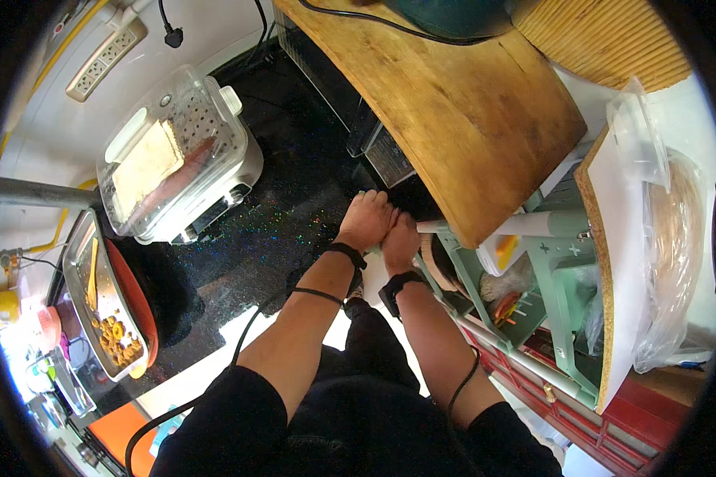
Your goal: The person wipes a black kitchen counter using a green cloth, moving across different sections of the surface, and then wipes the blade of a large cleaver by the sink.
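My left hand and my right hand are together in the middle of the view, with curled fingers touching. They are beside the edge of a black speckled countertop, close to the corner of a green plastic shelf rack. Whatever may lie inside the fingers is hidden by the backs of my hands. A dark band circles each wrist. Left of the hands, an electric food steamer with a clear lid stands on the counter. Under the lid lie a pale block of food and a long reddish food item.
A wooden board juts out at upper right, its corner near my right hand. At left, a metal tray holds brown food pieces and a wooden utensil. A power strip hangs on the wall. Cables cross my forearms.
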Motion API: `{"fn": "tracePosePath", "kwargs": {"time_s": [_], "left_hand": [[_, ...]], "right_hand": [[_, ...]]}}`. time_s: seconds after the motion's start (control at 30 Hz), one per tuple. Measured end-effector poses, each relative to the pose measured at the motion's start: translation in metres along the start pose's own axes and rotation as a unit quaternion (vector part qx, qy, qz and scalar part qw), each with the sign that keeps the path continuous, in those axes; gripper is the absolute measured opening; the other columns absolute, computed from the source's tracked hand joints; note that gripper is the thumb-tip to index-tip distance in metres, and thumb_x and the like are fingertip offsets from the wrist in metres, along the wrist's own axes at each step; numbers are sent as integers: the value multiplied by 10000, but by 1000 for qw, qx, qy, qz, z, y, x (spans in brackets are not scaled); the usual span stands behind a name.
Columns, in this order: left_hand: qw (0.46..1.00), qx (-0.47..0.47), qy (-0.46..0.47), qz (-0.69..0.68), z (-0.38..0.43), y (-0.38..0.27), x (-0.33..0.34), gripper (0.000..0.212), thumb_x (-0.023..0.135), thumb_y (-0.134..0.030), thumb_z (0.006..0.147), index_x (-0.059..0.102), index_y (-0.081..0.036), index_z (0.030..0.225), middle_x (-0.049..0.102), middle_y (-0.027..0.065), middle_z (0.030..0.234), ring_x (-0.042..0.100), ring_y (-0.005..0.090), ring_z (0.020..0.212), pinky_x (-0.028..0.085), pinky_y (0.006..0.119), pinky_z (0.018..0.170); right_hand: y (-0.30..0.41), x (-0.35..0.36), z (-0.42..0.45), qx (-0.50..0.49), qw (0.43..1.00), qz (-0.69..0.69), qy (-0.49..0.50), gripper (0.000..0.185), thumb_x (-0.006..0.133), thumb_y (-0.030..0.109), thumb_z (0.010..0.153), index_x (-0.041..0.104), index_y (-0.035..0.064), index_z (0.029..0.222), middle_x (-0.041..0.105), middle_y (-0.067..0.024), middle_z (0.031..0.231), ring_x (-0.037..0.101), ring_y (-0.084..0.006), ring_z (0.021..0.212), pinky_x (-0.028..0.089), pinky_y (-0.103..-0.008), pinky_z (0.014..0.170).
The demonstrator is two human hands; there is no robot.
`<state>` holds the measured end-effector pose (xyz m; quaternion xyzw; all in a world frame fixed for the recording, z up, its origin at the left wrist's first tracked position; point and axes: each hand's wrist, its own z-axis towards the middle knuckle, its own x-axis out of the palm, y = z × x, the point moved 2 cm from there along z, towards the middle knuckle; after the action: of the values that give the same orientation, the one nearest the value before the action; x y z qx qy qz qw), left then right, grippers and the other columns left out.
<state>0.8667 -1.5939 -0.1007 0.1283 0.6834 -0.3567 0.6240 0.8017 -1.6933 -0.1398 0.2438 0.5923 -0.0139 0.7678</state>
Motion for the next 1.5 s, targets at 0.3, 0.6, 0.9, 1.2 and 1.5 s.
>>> {"fn": "tracePosePath", "kwargs": {"time_s": [0.3, 0.6, 0.9, 1.2, 1.5], "left_hand": [[998, -37, -41, -37, -45, -23, -3, 339, 580, -209, 954, 635, -44, 1245, 589, 127, 1229, 567, 301, 1208, 446, 414, 1060], [997, 14, 14, 72, -146, -12, -19, 492, 527, -107, 963, 515, -53, 1452, 532, 109, 1453, 508, 279, 1372, 444, 414, 1120], [987, 32, 93, 126, -159, 1, -34, 347, 558, -146, 950, 627, -75, 1282, 616, 86, 1254, 616, 256, 1172, 522, 408, 971], [942, -136, 128, -278, -144, 17, -30, 336, 558, -254, 938, 695, -2, 1113, 724, 190, 1105, 691, 418, 982, 556, 455, 863], [513, -402, 249, -716, -161, -3, -32, 329, 575, -228, 991, 590, -65, 1276, 658, 78, 1218, 651, 245, 1112, 554, 393, 965]], "right_hand": [[-21, 19, 14, -42, 997, -65, 19, 220, 667, 248, 945, 635, 68, 823, 688, -156, 770, 716, -367, 776, 589, -447, 688], [-26, -19, -54, -34, 977, 212, 18, 447, 517, 375, 1072, 569, 4, 828, 609, -235, 740, 597, -453, 679, 464, -533, 628], [-63, 14, -156, 266, 812, 405, 325, 343, 569, 330, 1059, 504, 49, 874, 604, -70, 789, 609, -186, 564, 467, -345, 469], [-37, -66, -165, 355, 706, 513, 334, 495, 533, 442, 1061, 589, -31, 1200, 679, -150, 1037, 707, -281, 900, 604, -391, 769], [-6, -104, -153, 352, 512, 698, 355, 664, 532, 574, 1041, 491, 33, 1425, 612, -164, 1280, 628, -301, 1165, 508, -479, 1008]]}}
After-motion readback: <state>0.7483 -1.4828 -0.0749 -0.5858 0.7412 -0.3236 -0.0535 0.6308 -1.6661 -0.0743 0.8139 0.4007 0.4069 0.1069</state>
